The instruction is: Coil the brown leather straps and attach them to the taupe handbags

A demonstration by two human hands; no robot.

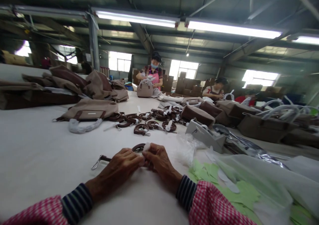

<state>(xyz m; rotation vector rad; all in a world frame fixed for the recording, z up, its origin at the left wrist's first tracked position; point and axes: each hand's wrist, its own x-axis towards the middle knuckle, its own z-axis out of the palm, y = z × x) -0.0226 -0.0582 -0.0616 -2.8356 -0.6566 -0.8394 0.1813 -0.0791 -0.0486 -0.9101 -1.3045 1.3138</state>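
A brown bag strap (pixel 139 147) lies coiled at my fingertips, just above the white table. My left hand (pixel 126 162) is closed over the near side of the coil. The strap's free end with a metal snap hook (pixel 96 164) sticks out to the left, behind that hand. My right hand (pixel 157 156) pinches the coil's right side, where a small white wrapping piece (pixel 147 146) shows between the fingers. Both hands' fingertips meet, and they hide most of the coil. Beyond them several coiled brown straps (pixel 141 129) with white wraps and metal hooks lie in a heap.
A taupe handbag (pixel 88 111) lies left of the heap, with more bags (pixel 97 83) piled behind. On the right are a grey tape dispenser (pixel 205 135), clear plastic (pixel 188 148), green paper pieces (pixel 243 193) and several bags (pixel 264 127). Co-workers (pixel 156 75) stand across the table.
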